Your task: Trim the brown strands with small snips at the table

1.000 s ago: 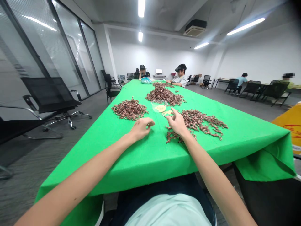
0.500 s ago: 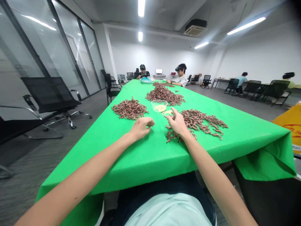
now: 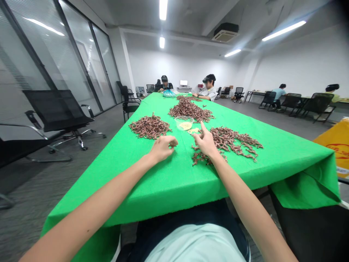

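Office room with white walls, a glass partition down one side and strip lights overhead; long counter (image 3: 174,191) covered in bright green cloth. Item one: left hand (image 3: 163,148), raised just above the cloth, fingers curled nearly shut, fingertips drawn together; whether a piece sits between them is too small to tell. Item two: right hand (image 3: 206,142), partly open, index finger (image 3: 203,126) extended upward, other fingers loosely curled, nothing visible in its hold; it sits over the near edge of the right heap of reddish-brown twiggy pieces (image 3: 226,142). Just beyond the two hands, between them and slightly ahead, clear plastic bowl (image 3: 184,123) holding a pale yellow substance, with a flat yellow scrap (image 3: 194,130) lying just beside it. Left heap of reddish-brown twiggy pieces (image 3: 149,126) lies ahead of the left hand, well clear of it. Far heap of reddish-brown twiggy pieces (image 3: 191,111) lies farther along the counter, beyond the bowl. At the far end: translucent blue bag (image 3: 169,94) and two seated co-workers (image 3: 208,89), both wearing head-mounted cameras. Along the left side, black mesh office chairs (image 3: 57,112). At the right corner, yellow bag (image 3: 334,145) beside the folded cloth. Across the room, more seated people (image 3: 279,92) at a separate row of desks.
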Demonstrator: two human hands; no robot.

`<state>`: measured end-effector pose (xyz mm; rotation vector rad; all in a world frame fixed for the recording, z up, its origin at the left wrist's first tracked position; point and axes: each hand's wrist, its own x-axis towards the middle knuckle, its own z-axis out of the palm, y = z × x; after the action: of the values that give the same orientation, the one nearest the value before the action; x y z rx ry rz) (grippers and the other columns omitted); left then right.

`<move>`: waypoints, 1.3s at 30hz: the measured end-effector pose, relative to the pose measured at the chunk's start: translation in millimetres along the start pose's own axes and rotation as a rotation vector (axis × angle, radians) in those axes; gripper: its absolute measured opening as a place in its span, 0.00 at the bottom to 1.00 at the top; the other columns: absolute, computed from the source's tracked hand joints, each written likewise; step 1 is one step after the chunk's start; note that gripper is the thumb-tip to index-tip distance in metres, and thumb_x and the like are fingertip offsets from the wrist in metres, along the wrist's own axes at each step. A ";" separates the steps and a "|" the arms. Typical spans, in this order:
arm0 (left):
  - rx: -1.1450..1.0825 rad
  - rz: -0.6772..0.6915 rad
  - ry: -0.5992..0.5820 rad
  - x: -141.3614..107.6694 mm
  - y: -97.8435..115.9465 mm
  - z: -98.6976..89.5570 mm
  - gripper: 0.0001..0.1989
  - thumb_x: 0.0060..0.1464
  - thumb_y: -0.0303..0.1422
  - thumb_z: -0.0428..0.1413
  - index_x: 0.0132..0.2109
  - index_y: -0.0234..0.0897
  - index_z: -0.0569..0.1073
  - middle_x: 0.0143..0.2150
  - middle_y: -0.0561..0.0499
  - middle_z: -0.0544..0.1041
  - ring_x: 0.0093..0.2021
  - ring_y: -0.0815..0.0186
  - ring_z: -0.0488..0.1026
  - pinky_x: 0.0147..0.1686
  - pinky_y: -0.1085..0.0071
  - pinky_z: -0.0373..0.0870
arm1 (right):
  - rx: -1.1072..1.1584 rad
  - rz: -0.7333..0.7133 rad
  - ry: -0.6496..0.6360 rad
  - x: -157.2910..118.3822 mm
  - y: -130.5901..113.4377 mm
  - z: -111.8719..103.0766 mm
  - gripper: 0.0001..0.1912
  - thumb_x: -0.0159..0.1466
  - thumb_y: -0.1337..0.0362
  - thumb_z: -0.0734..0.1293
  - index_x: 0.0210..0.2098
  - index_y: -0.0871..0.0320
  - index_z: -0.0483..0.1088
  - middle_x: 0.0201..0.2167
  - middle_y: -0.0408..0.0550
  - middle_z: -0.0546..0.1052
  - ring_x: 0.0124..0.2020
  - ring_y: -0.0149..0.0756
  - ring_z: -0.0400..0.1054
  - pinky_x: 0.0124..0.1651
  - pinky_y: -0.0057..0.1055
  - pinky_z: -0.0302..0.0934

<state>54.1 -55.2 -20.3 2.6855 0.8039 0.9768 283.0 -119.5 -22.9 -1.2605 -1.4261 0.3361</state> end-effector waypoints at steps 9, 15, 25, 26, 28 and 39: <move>0.000 -0.048 0.027 0.1 -0.5 -0.9 0.05 0.48 0.24 0.61 0.34 0.37 0.78 0.33 0.51 0.83 0.35 0.62 0.80 0.38 0.68 0.73 | -0.030 0.015 -0.012 -0.2 -0.2 -0.7 0.49 0.63 0.54 0.64 0.74 0.74 0.42 0.17 0.33 0.66 0.19 0.29 0.57 0.27 0.27 0.55; -0.035 -0.067 0.063 0.7 -0.9 -2.2 0.04 0.47 0.24 0.63 0.33 0.36 0.78 0.33 0.50 0.83 0.35 0.62 0.80 0.39 0.67 0.74 | -0.020 0.013 -0.013 -0.8 -0.8 -0.1 0.49 0.63 0.53 0.64 0.74 0.75 0.43 0.17 0.33 0.67 0.19 0.29 0.58 0.27 0.28 0.56; -0.048 -0.077 0.103 0.3 -5.5 0.1 0.04 0.46 0.25 0.63 0.33 0.36 0.78 0.32 0.49 0.83 0.33 0.62 0.80 0.38 0.66 0.75 | -0.058 0.018 -0.005 -1.2 0.2 0.2 0.50 0.64 0.53 0.64 0.74 0.75 0.42 0.17 0.34 0.68 0.19 0.29 0.58 0.28 0.28 0.56; -0.053 -0.073 0.104 0.4 -6.2 0.5 0.04 0.46 0.26 0.63 0.33 0.36 0.78 0.32 0.49 0.83 0.33 0.62 0.80 0.38 0.66 0.75 | -0.060 0.015 -0.004 -1.0 0.9 0.1 0.50 0.64 0.53 0.64 0.74 0.75 0.42 0.17 0.34 0.68 0.19 0.29 0.58 0.28 0.28 0.56; -0.057 -0.069 0.106 0.8 -6.4 0.9 0.04 0.46 0.26 0.64 0.32 0.36 0.78 0.32 0.49 0.82 0.33 0.62 0.79 0.38 0.66 0.75 | -0.061 0.017 -0.002 -0.4 2.1 0.0 0.50 0.64 0.52 0.64 0.74 0.75 0.42 0.18 0.34 0.69 0.19 0.29 0.58 0.28 0.28 0.56; -0.095 -0.083 0.135 2.1 -6.6 -1.0 0.06 0.46 0.28 0.65 0.31 0.36 0.74 0.29 0.51 0.80 0.31 0.64 0.78 0.35 0.68 0.74 | -0.053 0.023 0.001 0.7 2.6 -0.8 0.49 0.64 0.53 0.64 0.74 0.75 0.44 0.17 0.34 0.68 0.19 0.30 0.58 0.28 0.28 0.56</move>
<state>52.0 -48.5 -20.6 2.5072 0.8641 1.1547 285.1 -118.3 -24.3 -1.3207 -1.4288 0.3148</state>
